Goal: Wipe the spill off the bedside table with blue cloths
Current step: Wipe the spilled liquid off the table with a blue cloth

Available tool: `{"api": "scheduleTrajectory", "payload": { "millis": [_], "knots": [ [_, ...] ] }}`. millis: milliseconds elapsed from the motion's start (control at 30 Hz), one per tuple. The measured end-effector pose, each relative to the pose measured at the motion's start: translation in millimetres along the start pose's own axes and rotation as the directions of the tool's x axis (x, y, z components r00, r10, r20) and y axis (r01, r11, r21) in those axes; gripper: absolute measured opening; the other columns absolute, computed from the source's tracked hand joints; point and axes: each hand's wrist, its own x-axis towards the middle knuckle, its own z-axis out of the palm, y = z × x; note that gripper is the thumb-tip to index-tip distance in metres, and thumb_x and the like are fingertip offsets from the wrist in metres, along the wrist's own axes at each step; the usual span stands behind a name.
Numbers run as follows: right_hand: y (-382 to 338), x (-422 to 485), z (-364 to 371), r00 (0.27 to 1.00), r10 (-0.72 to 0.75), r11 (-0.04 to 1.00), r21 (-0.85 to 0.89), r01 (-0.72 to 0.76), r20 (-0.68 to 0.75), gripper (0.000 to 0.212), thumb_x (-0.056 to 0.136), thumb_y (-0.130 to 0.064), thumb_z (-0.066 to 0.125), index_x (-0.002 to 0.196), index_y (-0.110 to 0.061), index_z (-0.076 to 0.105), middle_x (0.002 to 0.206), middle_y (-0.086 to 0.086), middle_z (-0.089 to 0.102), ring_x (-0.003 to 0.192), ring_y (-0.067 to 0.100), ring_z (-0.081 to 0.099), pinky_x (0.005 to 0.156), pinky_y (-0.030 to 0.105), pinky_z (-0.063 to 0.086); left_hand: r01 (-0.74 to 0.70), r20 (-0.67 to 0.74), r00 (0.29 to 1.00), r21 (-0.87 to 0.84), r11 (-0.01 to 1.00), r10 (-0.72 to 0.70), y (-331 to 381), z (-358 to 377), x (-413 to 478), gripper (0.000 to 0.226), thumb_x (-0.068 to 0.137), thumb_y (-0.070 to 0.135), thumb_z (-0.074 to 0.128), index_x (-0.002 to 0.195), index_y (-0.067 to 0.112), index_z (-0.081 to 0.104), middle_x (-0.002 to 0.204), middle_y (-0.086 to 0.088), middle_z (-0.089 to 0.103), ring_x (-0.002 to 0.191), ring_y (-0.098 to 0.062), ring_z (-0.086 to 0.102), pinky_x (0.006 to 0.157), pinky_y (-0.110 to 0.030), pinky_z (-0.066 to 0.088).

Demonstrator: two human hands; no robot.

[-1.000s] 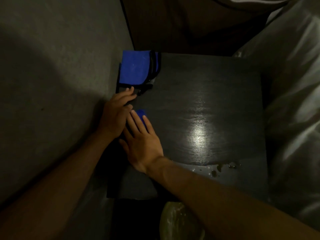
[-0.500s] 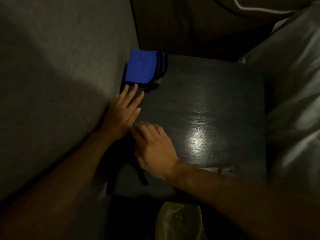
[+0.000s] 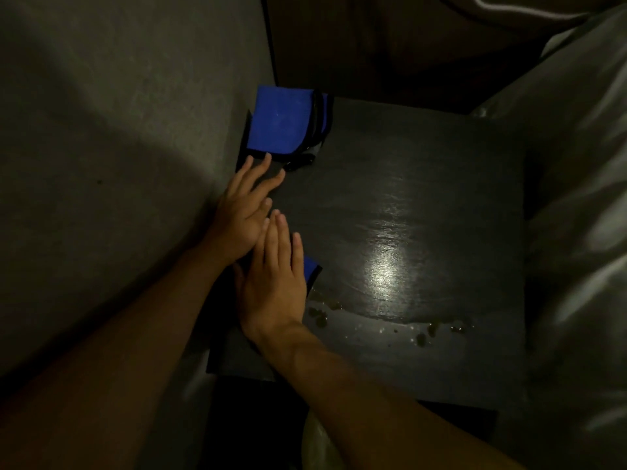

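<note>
The dark bedside table (image 3: 424, 184) fills the middle of the view. A stack of folded blue cloths (image 3: 281, 125) lies on its far left corner. My left hand (image 3: 244, 205) rests flat on the table just in front of the stack, fingers spread, holding nothing. My right hand (image 3: 274, 283) presses flat on a blue cloth (image 3: 311, 268), of which only a corner shows to the right of my palm. The spill (image 3: 320, 313) is a band of wet blotches and drops along the table's near side, starting right beside that cloth and running to the right.
A grey padded surface (image 3: 118, 164) rises along the table's left edge. Pale bedding (image 3: 576, 232) borders the right side. A small dark object (image 3: 298, 161) lies at the stack's near edge. A pale rounded object (image 3: 319, 446) sits below the table's front edge.
My right hand has gone from curled on the cloth to flat on it, fingers now beside the left hand. More of the spill shows beside it. The left hand has barely moved.
</note>
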Motion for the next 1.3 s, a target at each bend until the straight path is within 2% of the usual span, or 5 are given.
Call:
{"api": "scheduleTrajectory", "payload": {
  "millis": [333,567,833,1067,1300],
  "knots": [
    [50.7,-13.0,-10.9,0.880,-0.466,0.867,-0.150,0.476,0.095,0.068,0.106,-0.051,0.027,0.160,-0.008,0.022,0.168,0.011,0.021,0.157,0.024,0.004,0.127,0.044,0.001,0.120,0.041,0.992,-0.007,0.993,-0.119,13.7,-4.0,6.0,0.050,0.101,0.018,0.040,0.149,0.028,0.031,0.163,0.009,0.007,0.149,-0.012,-0.005,0.119,-0.038,0.006],
    [82.5,-1.4,-22.7,0.642,-0.740,0.596,-0.247,0.764,0.200,0.066,0.106,-0.048,0.026,0.161,-0.010,0.020,0.167,0.011,0.024,0.156,0.026,0.010,0.126,0.042,-0.004,0.103,0.011,0.995,0.007,0.995,-0.103,11.6,-0.2,6.5,0.049,0.099,0.013,0.044,0.147,0.020,0.037,0.163,0.000,0.014,0.150,-0.022,0.003,0.120,-0.048,0.016],
    [45.5,-40.2,3.6,0.958,-0.285,0.951,-0.121,0.285,0.019,0.073,0.104,-0.051,0.022,0.160,-0.006,0.010,0.168,0.013,0.000,0.157,0.024,-0.004,0.127,0.044,0.001,0.099,0.024,0.995,-0.016,0.995,-0.098,12.7,-1.1,5.6,0.050,0.098,0.017,0.042,0.147,0.020,0.037,0.163,0.000,0.012,0.151,-0.023,0.001,0.121,-0.047,0.011],
    [66.6,-44.5,-1.8,0.900,-0.423,0.885,-0.165,0.435,0.102,0.071,0.106,-0.052,0.025,0.161,-0.010,0.013,0.170,0.010,0.006,0.157,0.022,-0.005,0.127,0.043,-0.002,0.085,-0.001,0.996,0.057,0.995,-0.085,14.3,3.6,7.3,0.053,0.095,0.017,0.054,0.146,0.015,0.039,0.163,-0.006,0.015,0.150,-0.026,0.005,0.121,-0.038,0.007],
    [105.3,-48.3,-15.5,0.776,-0.602,0.757,-0.173,0.630,0.188,0.064,0.107,-0.047,0.024,0.162,-0.016,0.016,0.170,0.005,0.013,0.157,0.019,0.002,0.126,0.040,-0.003,0.099,-0.036,0.995,0.109,0.989,-0.095,20.6,6.4,2.3,0.067,0.085,0.052,0.046,0.143,0.017,0.041,0.162,-0.002,0.019,0.150,-0.025,0.010,0.116,-0.043,0.020]
  ]
}}
